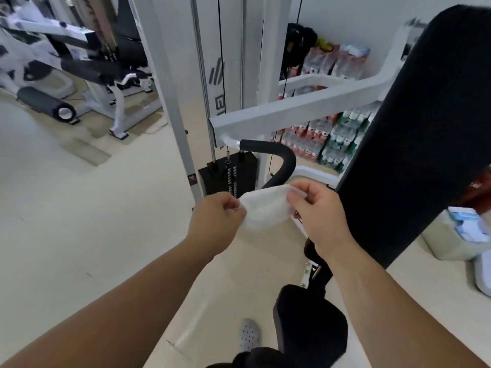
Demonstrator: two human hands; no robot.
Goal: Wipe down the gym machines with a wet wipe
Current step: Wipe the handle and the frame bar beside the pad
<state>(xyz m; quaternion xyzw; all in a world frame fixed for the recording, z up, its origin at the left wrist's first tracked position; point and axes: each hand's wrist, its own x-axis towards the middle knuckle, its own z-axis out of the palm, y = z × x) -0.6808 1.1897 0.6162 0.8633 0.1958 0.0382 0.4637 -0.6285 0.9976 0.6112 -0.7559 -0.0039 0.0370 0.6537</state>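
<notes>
- Progress — the wet wipe [261, 208] is held in mid-air, touching no machine; nothing shows which surfaces are already cleaned, so, as a judgement, the wiping of this machine lies ahead and the wipe is being spread or refolded for it.
- Far machines [79, 73], upper left corner of the view: white frames with black pads, well apart from the hands; whether wiped, cannot tell.
- Left hand [216, 221]: fingers curled closed, thumb and fingertips pinching the left edge of the wipe; it touches nothing else.
- Wet wipe: white, bunched and sagging between the two hands, just in front of the curved black handle [281, 162] under the white arm [305, 107] of the near machine.
- Right hand [316, 211]: likewise closed in a pinch on the wipe's right edge, near but apart from the tall black back pad [419, 134].
- Left to do, by judgement — handle, back pad, and the black seat [310, 322] at the lower edge.
</notes>
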